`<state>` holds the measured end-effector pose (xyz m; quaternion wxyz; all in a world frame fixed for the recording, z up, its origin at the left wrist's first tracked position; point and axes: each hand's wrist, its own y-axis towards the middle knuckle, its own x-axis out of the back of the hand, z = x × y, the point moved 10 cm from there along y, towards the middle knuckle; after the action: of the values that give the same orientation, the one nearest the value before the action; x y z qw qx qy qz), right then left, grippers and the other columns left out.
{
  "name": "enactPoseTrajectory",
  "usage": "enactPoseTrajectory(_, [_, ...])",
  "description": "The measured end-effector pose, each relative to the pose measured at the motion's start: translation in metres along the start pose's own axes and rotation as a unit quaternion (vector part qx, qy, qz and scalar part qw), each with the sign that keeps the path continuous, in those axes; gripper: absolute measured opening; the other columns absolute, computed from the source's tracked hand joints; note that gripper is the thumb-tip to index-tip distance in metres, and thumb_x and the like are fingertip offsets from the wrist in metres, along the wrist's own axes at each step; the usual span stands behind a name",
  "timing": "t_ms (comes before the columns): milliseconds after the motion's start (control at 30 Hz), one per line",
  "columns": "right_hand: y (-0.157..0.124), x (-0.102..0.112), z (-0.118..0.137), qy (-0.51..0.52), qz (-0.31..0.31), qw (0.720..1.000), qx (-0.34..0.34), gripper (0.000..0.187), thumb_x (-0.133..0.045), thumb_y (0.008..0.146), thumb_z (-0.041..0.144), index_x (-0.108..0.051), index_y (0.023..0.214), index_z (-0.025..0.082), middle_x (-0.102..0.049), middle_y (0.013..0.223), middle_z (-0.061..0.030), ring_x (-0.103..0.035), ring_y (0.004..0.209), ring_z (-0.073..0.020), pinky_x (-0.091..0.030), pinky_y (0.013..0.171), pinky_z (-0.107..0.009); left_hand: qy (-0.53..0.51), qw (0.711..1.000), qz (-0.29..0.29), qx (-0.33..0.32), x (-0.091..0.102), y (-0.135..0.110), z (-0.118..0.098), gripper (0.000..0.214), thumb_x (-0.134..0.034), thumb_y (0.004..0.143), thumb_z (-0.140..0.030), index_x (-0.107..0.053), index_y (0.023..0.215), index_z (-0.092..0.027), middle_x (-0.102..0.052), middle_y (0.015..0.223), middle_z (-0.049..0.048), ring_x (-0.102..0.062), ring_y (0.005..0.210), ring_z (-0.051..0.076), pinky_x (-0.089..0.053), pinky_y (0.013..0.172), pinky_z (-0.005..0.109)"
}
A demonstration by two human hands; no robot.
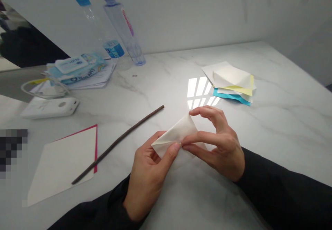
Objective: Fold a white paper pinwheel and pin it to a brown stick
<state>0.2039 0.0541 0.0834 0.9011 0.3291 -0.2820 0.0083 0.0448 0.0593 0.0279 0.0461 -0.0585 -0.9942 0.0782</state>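
Between my two hands is a piece of cream paper [178,129], folded to a point at its left end and held a little above the table. My left hand [150,171] grips its left part, the thumb pressed on the front near a crease and the other fingers behind it. My right hand [220,140] pinches the paper's near edge beside the left thumb, while one raised finger touches its top corner. Left of my hands a thin dark brown stick [121,138] lies slantwise, its lower end over a cream sheet [64,161] with a red sheet [95,147] under it.
A loose stack of white, yellow and blue papers [233,79] lies at the back right. Two clear plastic bottles, one blue-capped [114,48] and one taller [127,33], stand by the wall. At left are a wipes pack [75,69] on papers and a white device [52,107] with a cable.
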Motion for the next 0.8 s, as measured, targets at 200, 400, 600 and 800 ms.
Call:
enactPoseTrajectory(200, [0.000,-0.004,-0.002,0.004,0.019,1.000,-0.004,0.006,-0.076,0.090,0.023,-0.078,0.088,0.028,-0.057,0.136,-0.0068,-0.049,0.135,-0.0305,-0.043,0.115,-0.057,-0.002,1.000,-0.003,0.009,0.000,0.002,0.005,0.019,-0.074,0.089,-0.038,-0.070,0.094,-0.019,-0.070,0.084,0.0003,-0.063,0.074,0.015,-0.054,0.065,0.023])
enactPoseTrajectory(400, [-0.005,-0.017,-0.022,0.097,0.082,0.986,-0.110,0.004,-0.076,0.090,0.025,-0.077,0.090,0.029,-0.054,0.145,-0.0045,-0.046,0.142,-0.0312,-0.040,0.118,-0.060,-0.078,0.995,-0.013,0.061,0.001,0.004,0.024,0.030,-0.077,0.088,-0.039,-0.070,0.109,-0.019,-0.076,0.107,0.0062,-0.070,0.096,0.023,-0.057,0.090,0.034])
enactPoseTrajectory(600, [-0.011,-0.025,-0.036,0.123,0.095,0.974,-0.164,0.003,-0.076,0.090,0.026,-0.077,0.090,0.028,-0.059,0.142,-0.0059,-0.046,0.143,-0.0306,-0.045,0.113,-0.053,-0.127,0.987,-0.012,0.098,0.001,0.001,0.035,0.031,-0.072,0.092,-0.043,-0.072,0.112,-0.019,-0.077,0.102,0.0054,-0.069,0.086,0.020,-0.054,0.075,0.029])
enactPoseTrajectory(800, [-0.008,-0.025,-0.035,0.119,0.099,0.975,-0.160,0.003,-0.075,0.091,0.026,-0.077,0.089,0.028,-0.065,0.131,-0.0062,-0.048,0.140,-0.0292,-0.044,0.113,-0.051,-0.107,0.990,-0.001,0.088,0.002,-0.004,0.033,0.032,-0.068,0.096,-0.046,-0.072,0.114,-0.019,-0.076,0.100,0.0044,-0.064,0.081,0.017,-0.050,0.070,0.026])
